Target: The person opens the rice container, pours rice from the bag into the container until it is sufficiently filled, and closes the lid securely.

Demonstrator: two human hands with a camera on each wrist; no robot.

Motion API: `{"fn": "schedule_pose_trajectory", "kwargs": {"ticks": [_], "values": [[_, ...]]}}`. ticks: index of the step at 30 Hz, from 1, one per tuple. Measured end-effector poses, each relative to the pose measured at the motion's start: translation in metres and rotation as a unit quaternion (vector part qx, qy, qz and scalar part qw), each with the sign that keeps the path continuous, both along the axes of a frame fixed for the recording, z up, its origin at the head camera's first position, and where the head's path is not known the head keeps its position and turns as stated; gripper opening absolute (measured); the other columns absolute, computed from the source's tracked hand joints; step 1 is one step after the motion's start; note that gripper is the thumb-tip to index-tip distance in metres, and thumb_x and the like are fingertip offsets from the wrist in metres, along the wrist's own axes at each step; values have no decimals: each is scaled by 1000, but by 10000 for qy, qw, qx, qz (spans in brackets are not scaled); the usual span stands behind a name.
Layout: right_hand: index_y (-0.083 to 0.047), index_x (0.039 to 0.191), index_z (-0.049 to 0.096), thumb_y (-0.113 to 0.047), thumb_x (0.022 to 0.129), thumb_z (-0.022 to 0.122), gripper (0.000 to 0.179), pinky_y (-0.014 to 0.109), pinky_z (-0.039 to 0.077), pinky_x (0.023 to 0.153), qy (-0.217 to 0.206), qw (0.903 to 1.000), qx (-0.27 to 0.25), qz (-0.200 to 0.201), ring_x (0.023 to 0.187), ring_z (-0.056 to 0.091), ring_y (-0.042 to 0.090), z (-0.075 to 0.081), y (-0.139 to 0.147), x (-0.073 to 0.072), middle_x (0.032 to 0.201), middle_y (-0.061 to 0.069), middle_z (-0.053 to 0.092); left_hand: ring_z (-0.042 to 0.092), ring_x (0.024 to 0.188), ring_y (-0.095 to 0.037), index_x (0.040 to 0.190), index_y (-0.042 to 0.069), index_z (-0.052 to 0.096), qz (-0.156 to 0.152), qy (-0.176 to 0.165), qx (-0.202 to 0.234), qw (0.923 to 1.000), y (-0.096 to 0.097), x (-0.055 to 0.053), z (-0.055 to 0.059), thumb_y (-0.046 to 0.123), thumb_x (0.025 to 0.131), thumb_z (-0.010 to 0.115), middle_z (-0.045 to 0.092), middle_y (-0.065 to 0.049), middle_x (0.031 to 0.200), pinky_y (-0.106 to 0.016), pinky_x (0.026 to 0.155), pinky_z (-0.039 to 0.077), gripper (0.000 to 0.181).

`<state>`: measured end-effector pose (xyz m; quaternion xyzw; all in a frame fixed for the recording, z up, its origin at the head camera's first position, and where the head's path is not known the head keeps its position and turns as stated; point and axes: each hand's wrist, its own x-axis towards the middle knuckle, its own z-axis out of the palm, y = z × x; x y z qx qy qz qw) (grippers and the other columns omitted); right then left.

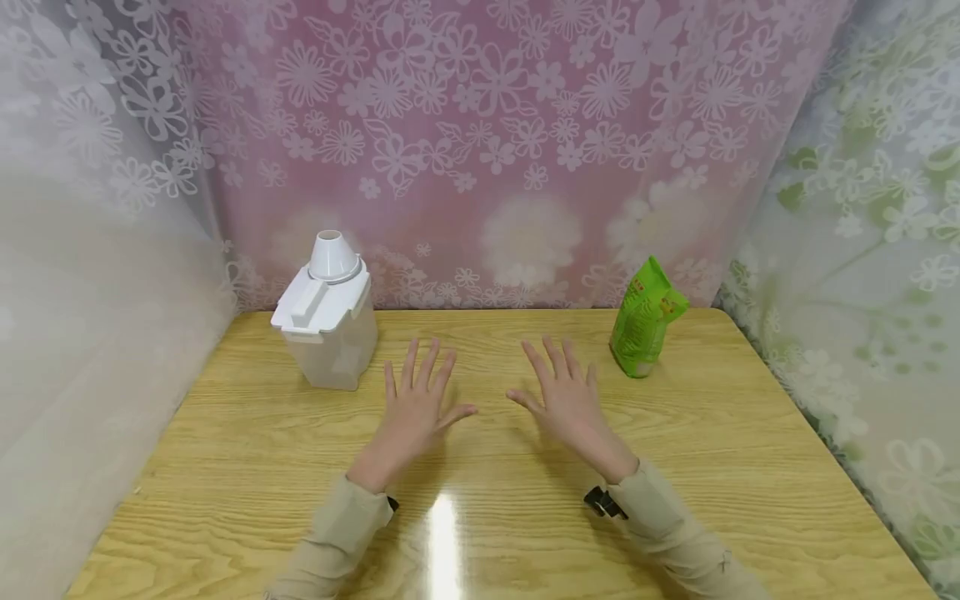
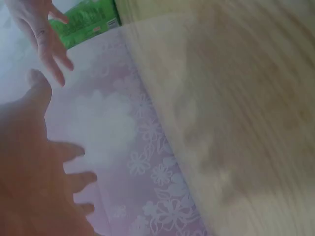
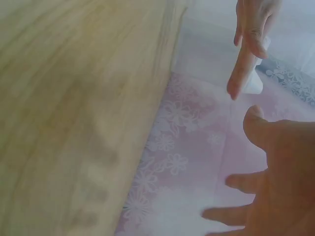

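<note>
Both of my hands are held out over the wooden table with fingers spread, and neither holds anything. My left hand (image 1: 414, 414) is nearest to a translucent plastic container (image 1: 335, 354), which has a white lid and a white cone-shaped spout (image 1: 332, 258) on top. To the right, my right hand (image 1: 572, 407) is nearest to a bright green packet (image 1: 643, 321) that stands upright. The packet's printing is too small to read. In the left wrist view, part of the green packet (image 2: 88, 22) shows behind the right hand (image 2: 42, 37).
The wood-grain table (image 1: 495, 533) reaches back to a pink flowered curtain (image 1: 480, 150). A pale curtain (image 1: 90, 333) hangs at the left, and a white-green flowered one (image 1: 870, 250) at the right. A bright light reflection lies on the table's near part.
</note>
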<state>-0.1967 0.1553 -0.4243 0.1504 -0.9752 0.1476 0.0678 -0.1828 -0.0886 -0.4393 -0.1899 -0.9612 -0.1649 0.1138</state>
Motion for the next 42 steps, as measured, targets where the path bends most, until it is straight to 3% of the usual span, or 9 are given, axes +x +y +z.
{"fn": "schedule_pose_trajectory", "kwargs": {"ticks": [5,9,12,16,21,27,32,38,42], "values": [[-13,138,63,-43,100,62,48,51,56,85,230,9985,-407,287,107,68,36,19,-5,-6,130,14,67,36,146,-40,145,8,56,-563,-41,293,9980,-13,-7,16,41,99,62,52,-15,150,-72,113,24,56],[-17,120,74,-37,102,61,30,33,55,61,336,9951,-847,393,83,72,21,34,-14,-10,106,3,76,62,122,-31,132,9,67,-794,-180,917,9925,-25,-10,31,30,103,60,67,-10,131,-54,104,48,36],[-19,114,76,-36,102,61,26,27,49,54,610,9917,-1026,484,79,71,16,42,-25,-13,97,-2,76,71,102,-26,126,9,71,-736,179,1262,9891,-36,-11,41,23,103,62,72,-10,120,-43,85,58,29],[-20,113,76,-36,102,61,24,24,44,48,1139,9851,-1119,637,73,70,13,49,-44,-18,94,-3,76,73,88,-25,116,4,74,-451,1191,1697,9772,-53,-15,52,13,99,66,76,-11,105,-41,74,59,20],[-20,118,74,-33,101,63,24,23,45,49,1486,9768,-1267,879,80,72,14,53,-72,-23,103,-2,77,67,86,-33,109,0,74,208,2269,2290,9464,-80,-24,62,3,96,67,74,-16,96,-45,75,54,16],[-19,125,71,-32,101,65,28,26,50,53,1467,9739,-1330,1111,89,71,16,54,-106,-33,114,2,75,56,104,-44,114,-2,72,1111,2844,2565,9171,-119,-37,68,1,95,64,71,-21,112,-52,95,41,21],[-20,130,68,-35,102,62,32,21,43,48,1238,9787,-1232,1075,91,69,14,54,-129,-46,120,0,72,53,121,-46,127,-6,64,1634,2400,2545,9224,-146,-49,66,5,99,59,62,-24,133,-55,107,35,31],[-22,136,64,-35,103,60,36,25,43,44,1040,9824,-1148,1047,75,68,18,55,-153,-59,134,1,66,39,138,-51,150,-6,42,2053,714,2434,9453,-163,-50,60,30,110,34,42,-30,152,-63,114,28,54],[-23,139,62,-36,103,58,38,32,58,68,998,9839,-1030,1068,103,70,22,55,-168,-67,138,3,64,38,140,-51,153,-4,38,2187,174,2536,9421,-168,-50,56,39,112,21,40,-29,153,-61,116,28,62]]}}
